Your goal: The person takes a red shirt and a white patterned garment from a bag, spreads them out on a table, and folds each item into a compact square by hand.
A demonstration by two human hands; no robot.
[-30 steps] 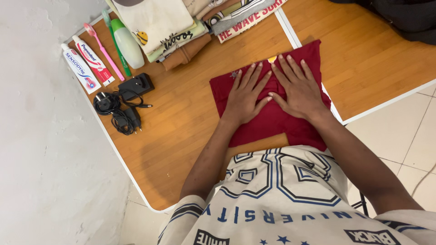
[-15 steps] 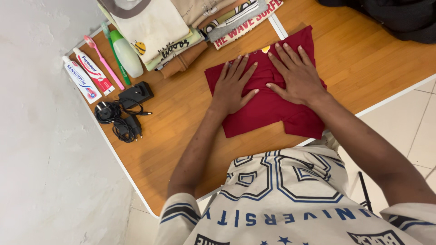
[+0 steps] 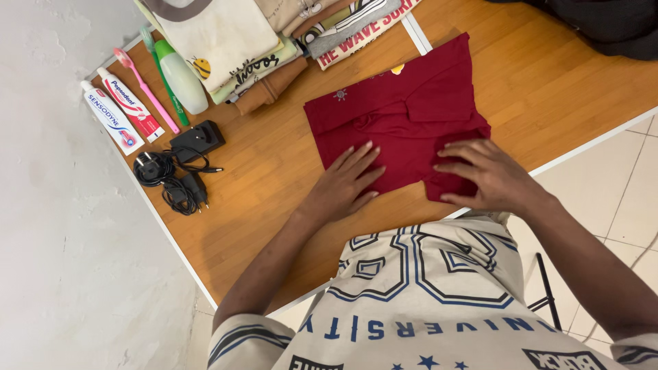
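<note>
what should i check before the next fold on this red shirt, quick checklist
1. Left hand flat on the dark red shirt: ok.
2. Right hand on the shirt's near edge: ok.
3. Shirt lying fully on the wooden table: not ok, near right corner reaches the table edge.
4. Fabric smooth: not ok, creases near the middle.
5. Folded clothes stack clear of the shirt: ok.
6. Black charger and cables clear: ok.

I see two toothpaste boxes [image 3: 120, 109], a pink toothbrush [image 3: 145, 89] and a green-capped bottle [image 3: 179, 77] at the table's [image 3: 274, 205] far-left corner. Black charger w/ coiled cables [image 3: 179, 168] just beside them. Folded clothes stack [image 3: 274, 34] along the far edge.
</note>
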